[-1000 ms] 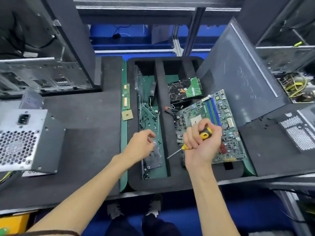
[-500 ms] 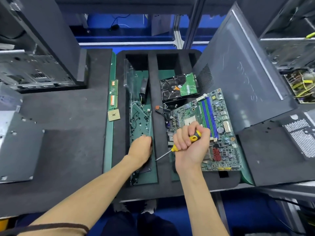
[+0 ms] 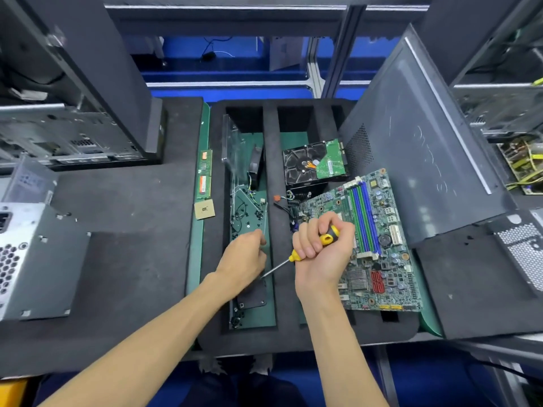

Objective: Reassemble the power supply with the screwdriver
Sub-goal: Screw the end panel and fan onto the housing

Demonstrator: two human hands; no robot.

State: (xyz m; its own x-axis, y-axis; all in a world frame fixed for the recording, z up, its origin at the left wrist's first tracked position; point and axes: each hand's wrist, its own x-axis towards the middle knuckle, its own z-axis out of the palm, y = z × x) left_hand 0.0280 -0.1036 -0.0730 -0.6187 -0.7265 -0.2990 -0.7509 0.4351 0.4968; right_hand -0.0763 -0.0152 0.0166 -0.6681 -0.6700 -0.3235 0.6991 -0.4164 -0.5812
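So, only the head view to go on. No brand or label I can actually read anywhere; the stickers on the memory stick (image 3: 204,174) and the hard drive (image 3: 316,163) are too small and blurry.

Counting from my end: one power supply (image 3: 35,259), a grey metal box with a honeycomb vent, sitting at the far left edge of the counter (image 3: 132,207), well apart from both hands. One screwdriver (image 3: 308,249), yellow and black handle, with the right hand (image 3: 321,254) clenched in a fist round it and the shaft pointing down-left toward the left hand (image 3: 244,259). The left hand is down in the left slot of the foam tray (image 3: 270,177), knuckles up, among a scatter of small black screws; its fingers are curled under, and I can't tell whether they're grasping anything. One motherboard (image 3: 379,230) lies tilted over the tray's right side, with the hard drive just behind it. One loose CPU chip (image 3: 204,209) sits just in front of the memory stick on a green mat strip.

Counter is covered in dark foam padding. One grey case panel (image 3: 420,148) leans on the right, open PC cases stand at both sides, and the floor is blue.
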